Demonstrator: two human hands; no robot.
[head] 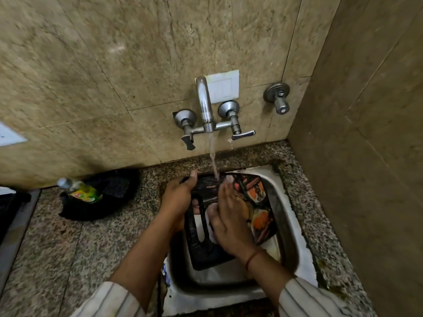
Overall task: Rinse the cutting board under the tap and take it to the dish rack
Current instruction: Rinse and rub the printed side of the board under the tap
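The cutting board (258, 202) is held tilted over the steel sink (289, 234), its far edge just under the stream of water (214, 161) that falls from the wall tap (204, 104). It is a dark, nearly black board with a long slot handle at its left side and a printed picture of food in orange, red and white across its right half; the surface looks wet and glossy. The left hand (177, 195) grips the board's left edge near the handle, thumb up over the far corner and fingers wrapped around behind. The right hand (229, 225) lies flat on the board's face with fingers spread a little, fingertips reaching into the water, holding nothing. A red thread (250, 259) circles the right wrist. On the speckled counter (68, 248) to the left, a green dish soap bottle (80, 191) lies in a black tray (109, 193).
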